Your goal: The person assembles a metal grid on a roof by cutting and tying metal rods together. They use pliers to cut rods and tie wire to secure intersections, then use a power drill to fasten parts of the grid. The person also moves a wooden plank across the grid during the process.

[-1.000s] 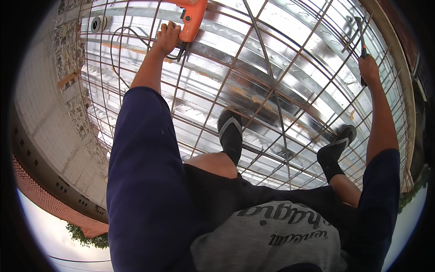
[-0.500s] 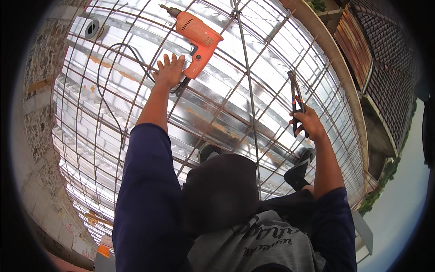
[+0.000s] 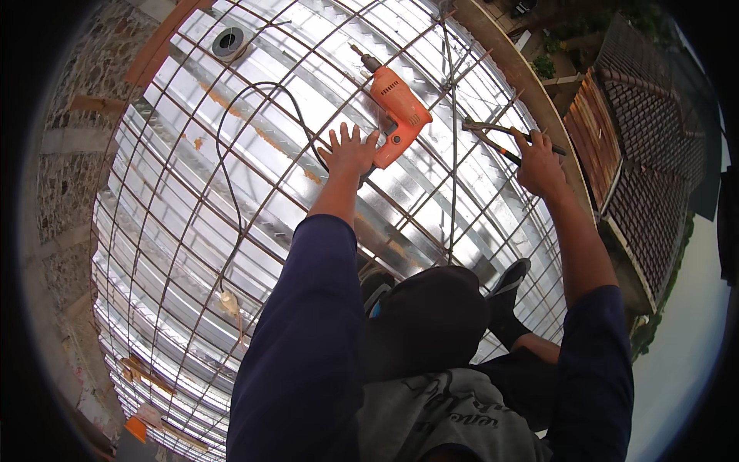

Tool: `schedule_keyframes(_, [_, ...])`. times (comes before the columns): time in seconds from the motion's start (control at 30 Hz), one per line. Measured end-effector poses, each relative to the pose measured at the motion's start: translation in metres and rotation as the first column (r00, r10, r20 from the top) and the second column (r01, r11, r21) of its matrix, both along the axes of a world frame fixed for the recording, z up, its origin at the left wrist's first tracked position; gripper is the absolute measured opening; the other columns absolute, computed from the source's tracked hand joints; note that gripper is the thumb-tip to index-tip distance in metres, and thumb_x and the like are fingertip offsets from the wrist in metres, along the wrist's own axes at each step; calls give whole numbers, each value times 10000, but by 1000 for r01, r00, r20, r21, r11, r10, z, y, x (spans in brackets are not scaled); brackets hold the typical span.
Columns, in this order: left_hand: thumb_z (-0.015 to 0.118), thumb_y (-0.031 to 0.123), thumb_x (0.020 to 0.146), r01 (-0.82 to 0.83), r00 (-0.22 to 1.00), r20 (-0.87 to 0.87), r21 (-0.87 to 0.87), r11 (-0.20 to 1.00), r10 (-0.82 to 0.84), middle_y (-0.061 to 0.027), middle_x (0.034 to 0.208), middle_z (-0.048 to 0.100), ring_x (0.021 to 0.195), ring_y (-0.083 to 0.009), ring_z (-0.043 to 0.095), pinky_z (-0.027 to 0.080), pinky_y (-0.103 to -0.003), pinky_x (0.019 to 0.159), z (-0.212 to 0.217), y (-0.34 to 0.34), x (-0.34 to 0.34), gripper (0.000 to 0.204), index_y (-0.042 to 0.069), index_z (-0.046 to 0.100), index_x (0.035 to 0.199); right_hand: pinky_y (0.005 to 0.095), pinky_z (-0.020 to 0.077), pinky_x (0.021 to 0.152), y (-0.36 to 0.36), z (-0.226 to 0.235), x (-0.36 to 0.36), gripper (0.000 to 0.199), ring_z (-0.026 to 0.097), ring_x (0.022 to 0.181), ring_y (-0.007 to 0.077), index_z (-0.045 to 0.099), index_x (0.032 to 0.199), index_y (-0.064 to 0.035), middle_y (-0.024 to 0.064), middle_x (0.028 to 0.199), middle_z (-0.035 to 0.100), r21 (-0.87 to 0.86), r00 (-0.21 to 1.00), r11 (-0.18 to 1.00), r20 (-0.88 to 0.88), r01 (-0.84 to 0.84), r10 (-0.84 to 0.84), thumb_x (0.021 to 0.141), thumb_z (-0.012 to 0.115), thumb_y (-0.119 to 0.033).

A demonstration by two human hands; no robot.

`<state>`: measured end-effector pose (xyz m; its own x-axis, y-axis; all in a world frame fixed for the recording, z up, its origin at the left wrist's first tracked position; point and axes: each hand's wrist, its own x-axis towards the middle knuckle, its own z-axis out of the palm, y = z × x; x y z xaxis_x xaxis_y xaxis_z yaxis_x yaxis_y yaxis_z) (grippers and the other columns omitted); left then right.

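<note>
My left hand (image 3: 351, 154) lies with fingers spread on the steel rebar mesh (image 3: 265, 206), just left of the orange power drill's (image 3: 402, 108) handle, and holds nothing. The drill rests on the mesh, its chuck pointing to the far left. My right hand (image 3: 541, 163) grips a pair of long-handled pincers (image 3: 493, 132) with dark handles bearing orange bands. Those handles are spread apart, and the jaws are at a rebar close to a long diagonal bar; I cannot tell whether they grip anything there.
A black cable (image 3: 221, 146) loops over the mesh to a pale plug (image 3: 229, 302). A spool of wire (image 3: 229, 43) sits at the far left. Shiny corrugated metal decking (image 3: 308, 196) lies under the mesh. My shoe (image 3: 508, 289) stands on it. Tiled roofs (image 3: 654, 146) lie beyond the right edge.
The pincers have swung from upright toward the left, and their handles have spread wider. My head view has shifted left, so the mesh and drill appear farther right. My left hand stays beside the drill.
</note>
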<state>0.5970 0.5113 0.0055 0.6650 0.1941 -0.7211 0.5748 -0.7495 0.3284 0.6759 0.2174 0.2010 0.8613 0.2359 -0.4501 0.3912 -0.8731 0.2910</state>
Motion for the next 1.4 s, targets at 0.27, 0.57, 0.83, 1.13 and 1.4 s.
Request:
schedule_keyframes(0.27, [487, 866, 592, 184, 982, -27, -15, 983, -184, -129, 1545, -16, 1418, -335, -54, 40, -623, 1087, 7, 8, -2, 1233, 116, 83, 1484, 608, 360, 961, 2, -10, 55, 766, 287, 1311, 375, 326, 1410, -218, 170, 1339, 359, -149, 982, 977, 84, -153, 166, 731, 591, 17])
schedule_keyframes(0.57, [725, 684, 498, 243, 968, -65, 0, 970, -243, -193, 1533, -21, 1411, -386, -31, 81, -573, 1106, 10, 12, 0, 1335, 67, 61, 1478, 605, 325, 1009, 8, -20, 93, 706, 253, 1343, 369, 315, 1413, -216, 154, 1379, 326, -190, 984, 968, 35, -167, 176, 784, 594, -61])
schedule_keyframes(0.83, [718, 694, 500, 231, 973, -21, -14, 973, -231, -207, 1529, -9, 1405, -410, -10, 94, -562, 1108, 5, 11, -1, 1333, 51, 75, 1475, 573, 276, 1059, 20, -28, 110, 544, 212, 1377, 344, 343, 1395, -191, 128, 1468, 244, -218, 974, 955, 63, -201, 219, 883, 518, -137])
schedule_keyframes(1.13, [714, 716, 504, 223, 970, -98, -15, 975, -224, -137, 1544, -53, 1417, -351, -60, 60, -550, 1114, 4, 11, 3, 1334, 124, 34, 1488, 558, 250, 1081, 32, -41, 136, 540, 170, 1392, 315, 336, 1414, -223, 126, 1468, 252, -293, 913, 881, 58, -371, 404, 903, 464, -107])
schedule_keyframes(1.4, [727, 707, 497, 209, 973, -98, -19, 978, -209, -134, 1545, -51, 1417, -348, -60, 57, -547, 1116, 2, 10, 4, 1338, 125, 42, 1488, 549, 287, 1053, 48, -34, 147, 489, 214, 1367, 318, 374, 1391, -203, 144, 1435, 306, -347, 886, 829, -13, -439, 464, 912, 473, -233])
